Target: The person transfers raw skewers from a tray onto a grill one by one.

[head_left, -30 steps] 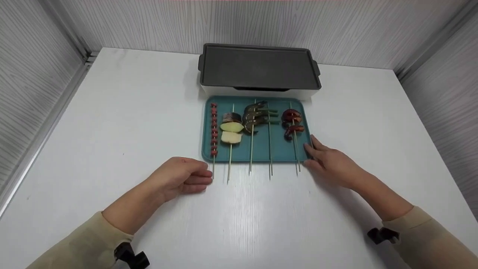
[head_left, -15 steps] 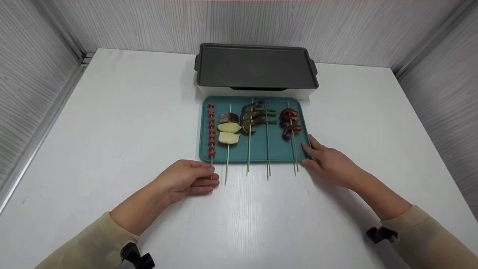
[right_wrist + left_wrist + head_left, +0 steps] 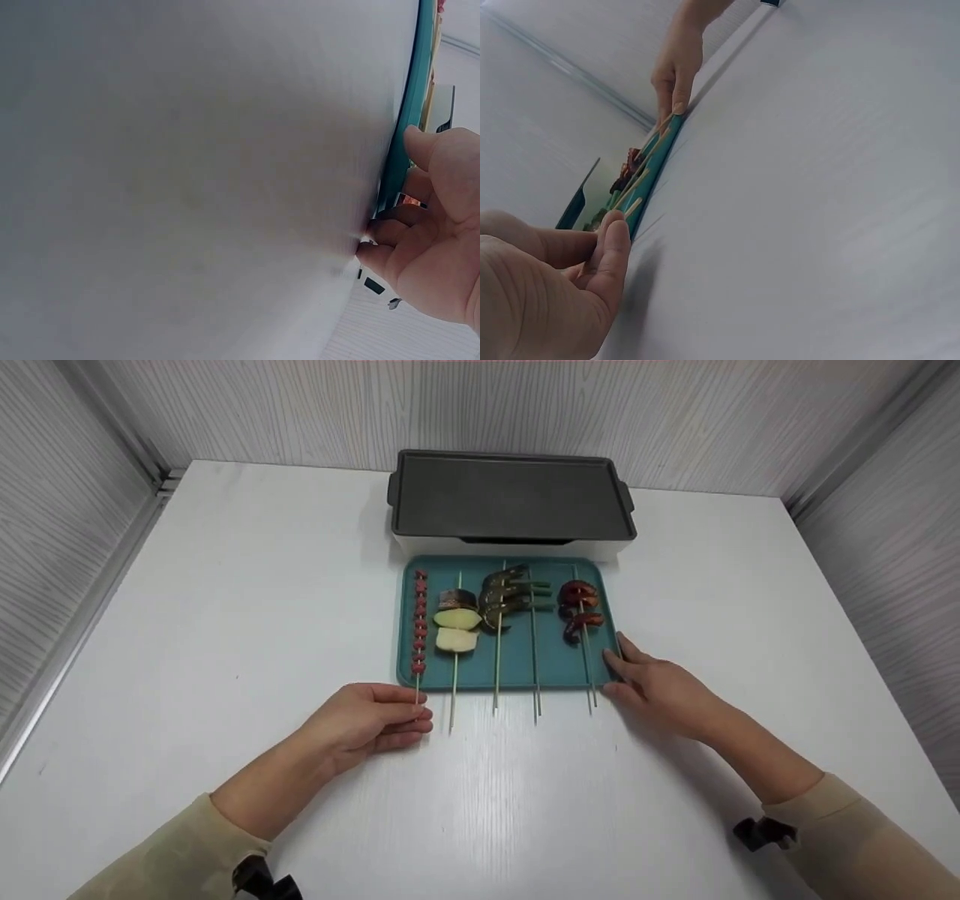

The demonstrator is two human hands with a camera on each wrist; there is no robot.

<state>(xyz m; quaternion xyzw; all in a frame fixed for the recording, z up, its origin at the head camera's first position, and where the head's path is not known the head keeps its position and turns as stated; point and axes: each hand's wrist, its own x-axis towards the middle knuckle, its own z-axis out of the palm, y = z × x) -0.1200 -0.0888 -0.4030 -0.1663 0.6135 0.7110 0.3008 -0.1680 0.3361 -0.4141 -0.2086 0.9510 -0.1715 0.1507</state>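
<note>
On the teal tray [image 3: 517, 667] lie several skewers side by side, their bare sticks jutting past its front edge. My left hand [image 3: 379, 718] pinches the stick of the leftmost skewer [image 3: 418, 622], threaded with small red pieces, between thumb and fingers. My right hand [image 3: 660, 690] grips the tray's front right corner, thumb at the front edge and fingers along the side. Right of the red one come a skewer of pale and dark chunks [image 3: 457, 619], a shrimp skewer [image 3: 501, 598], a skewer with green stalks [image 3: 534, 637] and one with dark red curled pieces [image 3: 580, 604].
Behind the tray stands a dark flat griddle [image 3: 514, 495] on a white base, close to the tray's back edge. White table [image 3: 480, 810] surrounds both, with wood-grain panels [image 3: 510, 405] at the back and sides.
My left hand has moved in onto the red skewer's stick and now pinches it, with that skewer's lower end shifted slightly left. The right hand stays at the tray corner.
</note>
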